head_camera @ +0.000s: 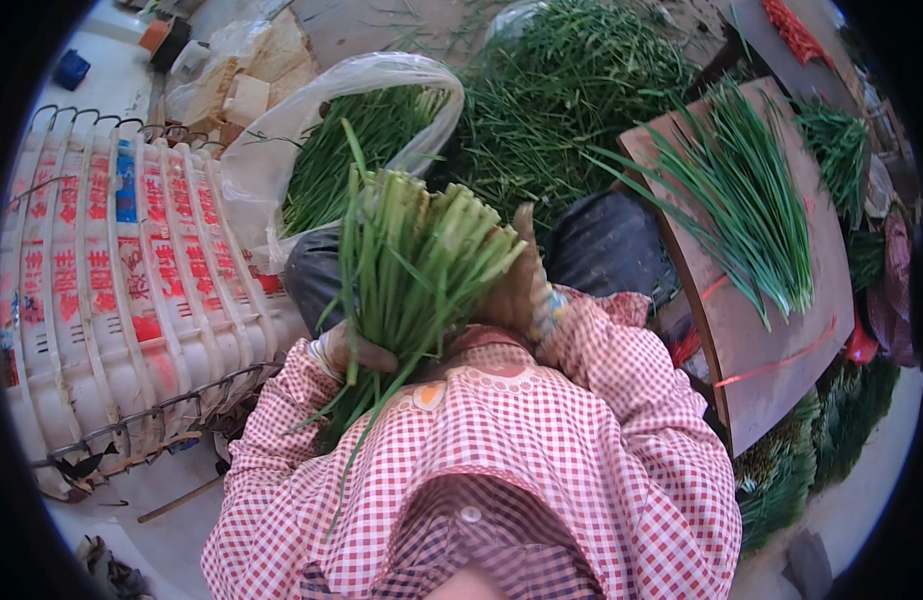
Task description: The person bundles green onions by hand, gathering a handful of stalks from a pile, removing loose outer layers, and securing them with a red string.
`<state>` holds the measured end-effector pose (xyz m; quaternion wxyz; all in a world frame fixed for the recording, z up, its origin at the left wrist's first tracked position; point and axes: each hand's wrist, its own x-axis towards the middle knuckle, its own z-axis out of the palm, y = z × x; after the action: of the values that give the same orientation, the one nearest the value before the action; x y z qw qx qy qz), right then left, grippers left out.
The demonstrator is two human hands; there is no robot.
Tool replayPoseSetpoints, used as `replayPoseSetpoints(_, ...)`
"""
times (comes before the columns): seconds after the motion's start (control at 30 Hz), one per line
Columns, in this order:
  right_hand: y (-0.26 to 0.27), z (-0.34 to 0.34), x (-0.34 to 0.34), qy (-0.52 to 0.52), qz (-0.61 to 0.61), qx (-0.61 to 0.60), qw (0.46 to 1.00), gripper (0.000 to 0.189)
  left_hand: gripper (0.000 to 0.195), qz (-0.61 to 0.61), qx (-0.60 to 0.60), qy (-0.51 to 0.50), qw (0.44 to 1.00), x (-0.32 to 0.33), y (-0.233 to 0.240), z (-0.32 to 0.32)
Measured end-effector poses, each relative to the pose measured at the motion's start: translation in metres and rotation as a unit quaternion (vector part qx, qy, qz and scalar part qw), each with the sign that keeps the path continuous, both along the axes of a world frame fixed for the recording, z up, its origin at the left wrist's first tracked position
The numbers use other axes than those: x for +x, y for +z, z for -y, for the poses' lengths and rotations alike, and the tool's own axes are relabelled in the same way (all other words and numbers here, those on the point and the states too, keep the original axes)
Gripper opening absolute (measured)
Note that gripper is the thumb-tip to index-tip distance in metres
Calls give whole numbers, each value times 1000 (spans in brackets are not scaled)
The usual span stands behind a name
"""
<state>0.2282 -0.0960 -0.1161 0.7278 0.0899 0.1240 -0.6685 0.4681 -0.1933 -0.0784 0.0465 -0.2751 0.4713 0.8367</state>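
Note:
My left hand (364,351), in a brown work glove, is closed around a thick bunch of green leafy stalks (424,255) that look like garlic chives. The cut pale ends point up and away from me, and the leaves hang down over my checked smock. My right hand (525,277), gloved too and slightly blurred, is raised at the right side of the bunch with its fingers extended. Whether its palm touches the stalks is hard to tell. To the right, a loose bundle of chives (754,202) lies on a tilted brown board (776,375) with red ties near it.
At the left lies a white plastic crate (131,277) with red characters. Ahead, a clear plastic bag (259,165) holds more greens, beside a large heap of loose leaves (559,112). More bundles (780,472) lie right of the board. A stick (180,501) is on the floor.

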Motion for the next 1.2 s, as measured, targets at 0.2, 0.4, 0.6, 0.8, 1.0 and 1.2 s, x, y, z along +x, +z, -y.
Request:
replayPoseSetpoints(0.2,-34,66,-58,-29,-182,83,979,36,76,18,23,23,999,0,-27,-29)
replayPoseSetpoints(0.4,26,82,-168,-170,-370,93,909,12,73,46,62,88,993,-2,-9,-37)
replayPoseSetpoints(0.6,-9,4,-103,88,-626,36,774,66,69,82,105,203,970,-19,1,-45)
replayPoseSetpoints(0.8,1,10,-13,107,-651,-33,751,96,79,97,69,223,968,-22,7,-51)
replayPoseSetpoints(1.0,29,28,-41,294,-822,13,487,52,79,79,54,213,972,-19,-2,-49)
replayPoseSetpoints(1.2,4,58,-66,155,-897,-59,409,21,80,104,58,232,966,-20,4,-51)
